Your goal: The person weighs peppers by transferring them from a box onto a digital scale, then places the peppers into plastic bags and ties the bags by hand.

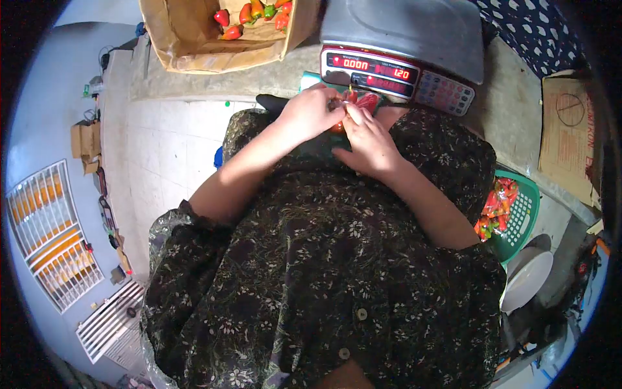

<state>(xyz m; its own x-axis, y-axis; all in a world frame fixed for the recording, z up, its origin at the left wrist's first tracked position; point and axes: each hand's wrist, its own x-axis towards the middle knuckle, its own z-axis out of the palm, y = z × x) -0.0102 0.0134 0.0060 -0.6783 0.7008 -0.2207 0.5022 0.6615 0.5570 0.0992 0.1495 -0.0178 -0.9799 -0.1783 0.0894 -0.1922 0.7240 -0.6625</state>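
My left hand point(306, 115) and my right hand point(370, 137) meet in front of me, just below the scale's display. Their fingers are closed together, pinching a small plastic bag point(367, 101) with red peppers showing in it. Part of the bag is hidden behind my fingers. Right beyond my hands stands a digital scale point(402, 32), its red digits lit and its steel pan bare.
An open cardboard box point(220, 57) at the upper left holds several red, orange and green peppers. On my right is a green basket point(526, 211) with bagged peppers, near a white bowl-like object point(528, 282). A printed carton point(569, 133) stands at the far right.
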